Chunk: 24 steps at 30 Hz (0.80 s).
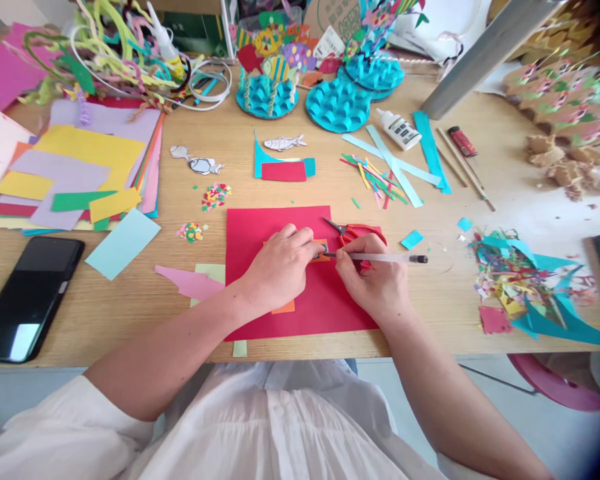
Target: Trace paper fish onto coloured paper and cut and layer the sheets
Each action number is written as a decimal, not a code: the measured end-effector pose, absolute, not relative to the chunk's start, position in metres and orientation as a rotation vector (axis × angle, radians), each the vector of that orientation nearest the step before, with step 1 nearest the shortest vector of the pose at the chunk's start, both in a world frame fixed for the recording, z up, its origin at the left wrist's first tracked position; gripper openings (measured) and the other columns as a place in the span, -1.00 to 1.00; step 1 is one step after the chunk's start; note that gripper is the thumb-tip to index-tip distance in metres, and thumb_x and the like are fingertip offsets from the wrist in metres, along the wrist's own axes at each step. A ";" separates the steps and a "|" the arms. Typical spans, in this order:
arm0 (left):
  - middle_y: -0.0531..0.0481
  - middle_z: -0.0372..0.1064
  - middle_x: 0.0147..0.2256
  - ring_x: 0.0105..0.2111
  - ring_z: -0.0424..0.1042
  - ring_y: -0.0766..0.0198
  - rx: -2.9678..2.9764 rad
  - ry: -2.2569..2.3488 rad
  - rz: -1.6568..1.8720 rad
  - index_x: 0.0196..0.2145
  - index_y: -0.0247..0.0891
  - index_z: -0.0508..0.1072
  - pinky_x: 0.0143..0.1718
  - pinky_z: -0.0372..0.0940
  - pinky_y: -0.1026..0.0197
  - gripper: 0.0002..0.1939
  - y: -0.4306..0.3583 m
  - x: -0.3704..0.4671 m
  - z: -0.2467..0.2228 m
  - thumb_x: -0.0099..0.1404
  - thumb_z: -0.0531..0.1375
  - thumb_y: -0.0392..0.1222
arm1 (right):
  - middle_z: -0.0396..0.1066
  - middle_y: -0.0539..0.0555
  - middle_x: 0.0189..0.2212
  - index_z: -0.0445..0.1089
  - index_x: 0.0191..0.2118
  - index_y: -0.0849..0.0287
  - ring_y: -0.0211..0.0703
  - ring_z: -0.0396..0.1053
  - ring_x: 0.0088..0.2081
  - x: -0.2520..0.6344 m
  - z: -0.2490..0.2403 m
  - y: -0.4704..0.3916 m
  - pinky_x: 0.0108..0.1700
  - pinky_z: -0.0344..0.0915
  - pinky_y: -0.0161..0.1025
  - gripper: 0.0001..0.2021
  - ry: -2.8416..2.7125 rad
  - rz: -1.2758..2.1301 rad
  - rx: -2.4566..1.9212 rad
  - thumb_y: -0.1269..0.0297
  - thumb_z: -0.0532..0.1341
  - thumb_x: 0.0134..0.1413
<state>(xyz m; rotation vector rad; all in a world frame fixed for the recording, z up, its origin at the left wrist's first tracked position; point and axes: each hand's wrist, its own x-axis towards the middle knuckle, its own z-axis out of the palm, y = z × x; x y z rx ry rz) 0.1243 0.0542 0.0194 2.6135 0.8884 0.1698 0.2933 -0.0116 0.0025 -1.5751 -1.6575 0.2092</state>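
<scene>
My right hand (pixel 375 280) is closed around a pen with a clear barrel (pixel 380 257). The pen's tip touches a small paper cutout with dark outlines (pixel 323 249), mostly hidden under my left hand. My left hand (pixel 284 263), fingers bent, presses this cutout down on orange paper (pixel 283 307). Beneath both hands lies a red sheet (pixel 310 317). Red-handled scissors (pixel 350 233) rest on its upper right part, just beyond my right hand, partly covered by it.
Paper fish cutouts (pixel 285 143) lie beyond the red sheet, with paper strips (pixel 380 177) and a glue bottle (pixel 400 129) to their right. Stacked coloured paper (pixel 90 147) and a phone (pixel 30 300) are on the left. Paper scraps (pixel 525 280) are heaped at right, below a metal pole (pixel 485 60).
</scene>
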 end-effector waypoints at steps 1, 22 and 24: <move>-0.11 0.33 -0.17 -0.17 0.22 0.11 2.610 0.887 0.172 -0.07 -0.31 0.47 -0.08 0.25 0.09 -0.63 0.054 0.124 0.020 0.32 -0.04 -0.49 | 0.30 -0.10 -0.58 0.26 -0.42 0.13 -0.34 0.25 -0.59 0.293 0.003 -0.011 -0.56 0.16 -0.36 -0.89 -1.665 0.219 -1.568 0.42 0.19 0.09; -0.10 0.33 -0.18 -0.18 0.21 0.12 2.600 0.887 0.186 -0.05 -0.30 0.46 -0.08 0.26 0.08 -0.62 0.054 0.124 0.017 0.32 -0.03 -0.49 | 0.29 -0.10 -0.58 0.26 -0.42 0.12 -0.34 0.24 -0.60 0.294 0.003 -0.011 -0.55 0.17 -0.35 -0.89 -1.674 0.189 -1.569 0.42 0.19 0.08; -0.10 0.33 -0.17 -0.18 0.21 0.11 2.603 0.885 0.196 -0.03 -0.31 0.46 -0.08 0.26 0.08 -0.62 0.054 0.124 0.017 0.32 -0.03 -0.49 | 0.29 -0.10 -0.59 0.26 -0.42 0.12 -0.35 0.22 -0.61 0.295 0.002 -0.011 -0.56 0.15 -0.36 -0.89 -1.669 0.191 -1.570 0.43 0.19 0.08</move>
